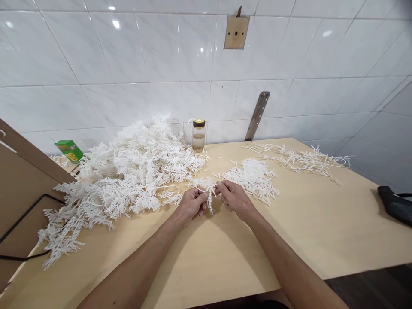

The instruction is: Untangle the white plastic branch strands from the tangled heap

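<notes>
Between both hands is a white plastic branch (pixel 210 198) with fine twigs, held just above the wooden table. My left hand (pixel 192 203) is closed round its left part. From the other side, my right hand (pixel 234 195) pinches the branch between thumb and fingers. To the left lies a big heap of white branches (pixel 135 159), its edge close to my left hand. Just behind my right hand is a smaller pile of short white twigs (pixel 252 178). Bare white stems (pixel 299 159) lie loosely at the back right.
A water bottle (pixel 198 136) with a dark lid stands against the tiled wall, near a metal bracket (pixel 257 116). A green carton (pixel 69 150) leans behind the heap. Brown cardboard (pixel 25 176) and a black wire frame (pixel 22 219) border the left side; a black object (pixel 395 205) lies far right.
</notes>
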Tool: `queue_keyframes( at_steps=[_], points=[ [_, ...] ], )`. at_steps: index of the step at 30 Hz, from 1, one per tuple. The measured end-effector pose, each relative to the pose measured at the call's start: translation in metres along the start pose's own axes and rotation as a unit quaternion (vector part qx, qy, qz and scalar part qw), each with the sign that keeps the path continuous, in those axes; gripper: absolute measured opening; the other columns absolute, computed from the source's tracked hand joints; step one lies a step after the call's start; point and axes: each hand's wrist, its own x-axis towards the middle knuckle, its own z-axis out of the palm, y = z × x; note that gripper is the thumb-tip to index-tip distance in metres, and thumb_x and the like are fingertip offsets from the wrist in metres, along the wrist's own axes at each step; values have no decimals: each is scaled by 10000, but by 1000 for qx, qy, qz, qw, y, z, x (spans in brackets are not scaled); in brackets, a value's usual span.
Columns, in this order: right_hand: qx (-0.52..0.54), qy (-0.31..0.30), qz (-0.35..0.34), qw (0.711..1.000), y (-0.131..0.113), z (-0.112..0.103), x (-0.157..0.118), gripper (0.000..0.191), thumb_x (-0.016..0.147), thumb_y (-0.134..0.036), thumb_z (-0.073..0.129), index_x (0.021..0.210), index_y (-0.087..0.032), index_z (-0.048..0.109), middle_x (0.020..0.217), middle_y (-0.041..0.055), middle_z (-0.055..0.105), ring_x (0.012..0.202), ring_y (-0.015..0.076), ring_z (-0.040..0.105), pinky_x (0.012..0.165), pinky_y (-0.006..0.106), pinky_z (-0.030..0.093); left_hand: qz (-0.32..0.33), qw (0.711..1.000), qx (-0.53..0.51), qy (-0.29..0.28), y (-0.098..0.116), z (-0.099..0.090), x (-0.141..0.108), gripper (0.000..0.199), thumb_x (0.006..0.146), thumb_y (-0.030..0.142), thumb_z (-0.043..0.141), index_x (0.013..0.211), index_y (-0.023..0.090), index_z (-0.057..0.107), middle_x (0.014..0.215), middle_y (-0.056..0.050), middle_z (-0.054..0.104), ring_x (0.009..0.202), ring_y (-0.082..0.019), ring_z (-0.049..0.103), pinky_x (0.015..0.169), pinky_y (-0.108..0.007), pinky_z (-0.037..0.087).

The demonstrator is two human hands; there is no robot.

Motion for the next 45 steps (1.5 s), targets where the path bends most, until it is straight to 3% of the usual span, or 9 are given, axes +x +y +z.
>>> queue_keyframes(
  at_steps=[5, 13, 26, 35, 45],
  points=[
    [17, -110, 18, 994, -2, 0, -4, 389, 860, -558, 552, 850, -179, 639, 560, -47, 459, 431, 76, 389, 374, 194, 313, 11, 1000, -8, 20, 1, 0, 0, 384, 712, 484, 737, 721, 164, 525, 474, 31, 547, 363, -62, 421, 383, -199, 298],
    [64, -128, 35, 989, -3, 0, -4, 293, 835, -476, 605, 900, -194, 651, 581, -57, 441, 444, 71, 358, 367, 185, 284, 11, 999, 30, 39, -3, 0, 2, 326, 765, 448, 682, 722, 172, 513, 456, 46, 529, 345, -65, 408, 361, -192, 293],
    [19, -97, 45, 994, 0, 6, -4, 273, 810, -449, 606, 777, -178, 596, 555, -62, 422, 416, 66, 334, 366, 201, 260, 30, 983, 168, 74, -3, 0, 0, 307, 847, 448, 590, 705, 188, 510, 443, 49, 516, 313, -80, 415, 345, -201, 293],
    [-125, -46, -59, 989, 0, 5, -3, 198, 831, -333, 515, 741, -180, 602, 636, -15, 563, 556, 111, 460, 507, 228, 347, -15, 988, 152, 27, -1, -3, 1, 356, 833, 500, 594, 710, 176, 510, 442, 64, 466, 334, -53, 345, 372, -196, 250],
    [-193, -13, -108, 975, -7, 5, -6, 194, 846, -298, 507, 785, -182, 650, 649, -2, 613, 574, 126, 503, 562, 246, 369, -8, 992, 126, -5, 0, -3, 2, 370, 771, 514, 641, 718, 157, 562, 465, 59, 436, 384, -53, 325, 402, -211, 203]
  ],
)
